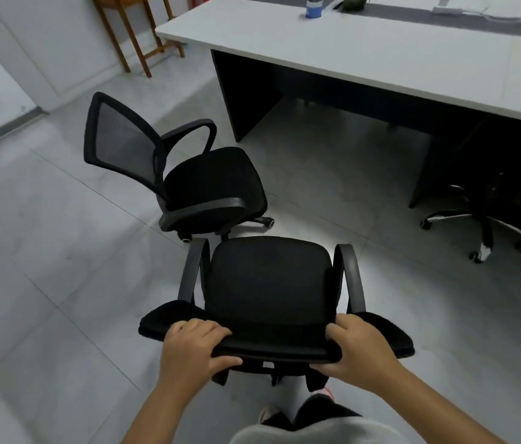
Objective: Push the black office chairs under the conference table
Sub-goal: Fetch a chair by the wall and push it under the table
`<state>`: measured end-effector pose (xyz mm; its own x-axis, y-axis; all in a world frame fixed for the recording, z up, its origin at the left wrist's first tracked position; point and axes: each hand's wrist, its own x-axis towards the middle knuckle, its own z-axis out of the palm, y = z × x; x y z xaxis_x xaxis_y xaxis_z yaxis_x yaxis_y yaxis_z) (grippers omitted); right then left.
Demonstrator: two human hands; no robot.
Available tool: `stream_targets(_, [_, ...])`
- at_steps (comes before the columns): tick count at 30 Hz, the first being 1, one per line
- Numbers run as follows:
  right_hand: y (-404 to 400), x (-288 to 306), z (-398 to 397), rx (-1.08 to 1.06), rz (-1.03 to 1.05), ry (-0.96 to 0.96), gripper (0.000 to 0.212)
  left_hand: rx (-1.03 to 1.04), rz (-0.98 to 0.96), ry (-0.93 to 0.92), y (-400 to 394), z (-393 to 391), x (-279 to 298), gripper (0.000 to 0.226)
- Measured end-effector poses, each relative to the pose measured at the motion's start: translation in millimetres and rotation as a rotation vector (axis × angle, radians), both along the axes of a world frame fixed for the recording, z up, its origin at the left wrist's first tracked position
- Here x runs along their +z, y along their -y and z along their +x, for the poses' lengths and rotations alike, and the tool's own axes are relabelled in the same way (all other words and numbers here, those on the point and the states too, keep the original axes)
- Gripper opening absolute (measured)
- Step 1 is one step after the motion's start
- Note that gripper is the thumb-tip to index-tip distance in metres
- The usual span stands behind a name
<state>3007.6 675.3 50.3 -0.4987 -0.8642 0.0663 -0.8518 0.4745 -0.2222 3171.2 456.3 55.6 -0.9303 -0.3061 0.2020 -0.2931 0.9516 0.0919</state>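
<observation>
A black office chair [270,283] stands right in front of me, seat facing the white conference table [364,56]. My left hand [193,350] grips the top edge of its backrest on the left, fingers over the front and thumb behind. My right hand [356,350] grips the same edge on the right. A second black chair [208,184] with a mesh back stands to the left, turned sideways, out on the open floor. Under the table's right part, the chrome wheeled base of a third chair [483,225] shows; its seat is hidden in shadow.
The table rests on dark panel legs [246,91], with an open gap between them ahead of my chair. A blue bottle [314,6] and a plant pot [353,1] stand on top. A wooden stand [137,36] is by the wall at the back left. Grey tiled floor lies all around.
</observation>
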Motion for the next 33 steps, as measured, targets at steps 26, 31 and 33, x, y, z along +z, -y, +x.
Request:
stream_targets(26, [-92,-14,2,-0.224,-0.176,-0.252,0.069,-0.404,0.020,-0.161,-32,-73,-4,0.071])
stream_targets(31, [-98,-12,-35,-0.224,-0.177,-0.321,0.070,-0.427,0.047,-0.093,-37,-108,-3,0.067])
stream_targets(33, [-101,-11,-51,-0.229,-0.172,-0.340,0.071,-0.459,0.036,-0.076,-37,-122,-1,0.065])
